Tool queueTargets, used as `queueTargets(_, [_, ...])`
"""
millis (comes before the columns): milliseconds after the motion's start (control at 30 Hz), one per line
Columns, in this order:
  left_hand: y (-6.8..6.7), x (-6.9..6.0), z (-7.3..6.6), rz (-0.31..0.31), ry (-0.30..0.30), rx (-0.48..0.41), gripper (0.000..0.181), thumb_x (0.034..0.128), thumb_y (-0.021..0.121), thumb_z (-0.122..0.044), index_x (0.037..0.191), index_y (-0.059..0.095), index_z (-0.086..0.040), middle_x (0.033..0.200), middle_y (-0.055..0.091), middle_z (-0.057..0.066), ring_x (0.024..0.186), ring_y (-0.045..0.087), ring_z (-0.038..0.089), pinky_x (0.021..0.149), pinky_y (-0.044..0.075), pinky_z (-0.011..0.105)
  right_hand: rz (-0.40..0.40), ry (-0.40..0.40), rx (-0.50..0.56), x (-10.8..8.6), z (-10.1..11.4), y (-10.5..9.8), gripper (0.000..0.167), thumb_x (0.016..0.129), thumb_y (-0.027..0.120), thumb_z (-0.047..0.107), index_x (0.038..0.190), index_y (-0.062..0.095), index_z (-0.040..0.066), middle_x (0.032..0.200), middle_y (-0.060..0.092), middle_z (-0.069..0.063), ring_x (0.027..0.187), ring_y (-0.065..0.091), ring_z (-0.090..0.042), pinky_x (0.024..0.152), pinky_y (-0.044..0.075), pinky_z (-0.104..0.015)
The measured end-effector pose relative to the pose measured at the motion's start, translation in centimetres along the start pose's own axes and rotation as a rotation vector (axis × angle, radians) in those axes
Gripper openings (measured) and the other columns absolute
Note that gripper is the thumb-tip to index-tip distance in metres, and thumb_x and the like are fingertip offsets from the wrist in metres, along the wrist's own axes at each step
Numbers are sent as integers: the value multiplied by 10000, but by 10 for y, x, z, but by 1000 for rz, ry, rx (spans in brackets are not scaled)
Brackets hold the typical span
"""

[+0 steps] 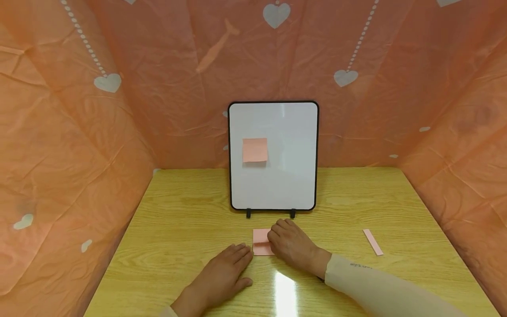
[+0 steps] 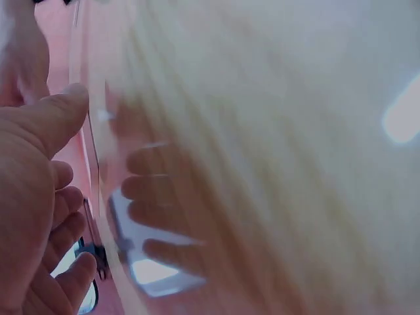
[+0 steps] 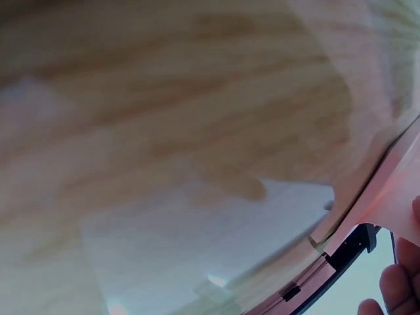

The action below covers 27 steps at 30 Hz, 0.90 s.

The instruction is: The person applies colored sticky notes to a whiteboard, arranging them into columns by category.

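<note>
A pink sticky note pad [image 1: 259, 251] lies on the table in front of the whiteboard. My right hand [image 1: 291, 242] covers its right side and pinches the top sticky note, whose lower part is lifted. In the right wrist view that pink sheet [image 3: 390, 203] bends up beside the fingers [image 3: 397, 289]. My left hand [image 1: 223, 275] rests on the table, fingers extended, their tips at the pad's left edge. The left wrist view shows the same hand [image 2: 33, 197] with its fingers loosely bent and nothing gripped.
A whiteboard [image 1: 293, 176] with a black frame stands upright on small black feet at the back. One pink sticky note [image 1: 255, 150] is stuck on its left half. A narrow pink strip [image 1: 373, 242] lies at the right of the wooden table [image 1: 178, 207]. Orange cloth [image 1: 178, 110] surrounds it.
</note>
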<state>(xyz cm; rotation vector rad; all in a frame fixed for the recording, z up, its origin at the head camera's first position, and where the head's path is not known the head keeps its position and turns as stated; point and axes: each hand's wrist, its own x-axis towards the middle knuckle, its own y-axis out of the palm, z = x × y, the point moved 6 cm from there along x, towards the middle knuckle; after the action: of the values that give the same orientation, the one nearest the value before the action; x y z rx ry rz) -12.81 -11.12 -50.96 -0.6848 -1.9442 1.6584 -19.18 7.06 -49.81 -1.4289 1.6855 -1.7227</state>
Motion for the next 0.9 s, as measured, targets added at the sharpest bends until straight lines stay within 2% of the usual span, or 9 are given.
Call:
queueTargets(100, [4,2,-9,-4,52,42,651,1068,565,-518,1544,542,-75,1604,526,69,1515,459,237,1250,398,411,0,12,17,0,-1,0,165,953,729,192,878,584,166,906,618,29,871,545,-170,798,506,-322])
queueTargets(167, [9,5,-12,3,65,55,680,1071,539,-548,1555,526,-71,1627,497,76,1532,436,237,1248,400,416,5,19,25,-1,-2,0,158,959,719,187,878,584,170,911,617,33,877,546,-168,802,504,-323])
queueTargets(300, [17,8,-14,48,47,40,759,1073,472,-610,1599,457,-63,1675,420,93,1570,373,245,1263,379,440,8,27,27,-1,-2,1,145,960,719,189,889,594,175,913,617,37,888,552,-168,801,496,-327])
queueTargets(500, [17,9,-15,96,21,18,808,1064,445,-649,1623,413,-67,1698,378,85,1589,334,235,1278,352,445,5,27,20,-1,-3,-1,136,957,734,203,891,618,178,924,636,34,886,559,-170,799,510,-328])
queueTargets(733, [17,8,-16,105,25,8,805,1066,443,-645,1627,405,-69,1702,375,71,1590,332,217,1283,344,432,-7,3,14,2,-5,-3,157,963,728,178,878,598,151,897,625,19,886,542,-184,818,500,-334])
queueTargets(900, [14,6,-19,84,48,18,778,1067,476,-621,1610,435,-65,1689,399,74,1573,368,225,1270,368,427,-6,-9,6,5,-7,-6,125,981,708,171,924,603,134,917,626,9,901,547,-194,855,509,-345])
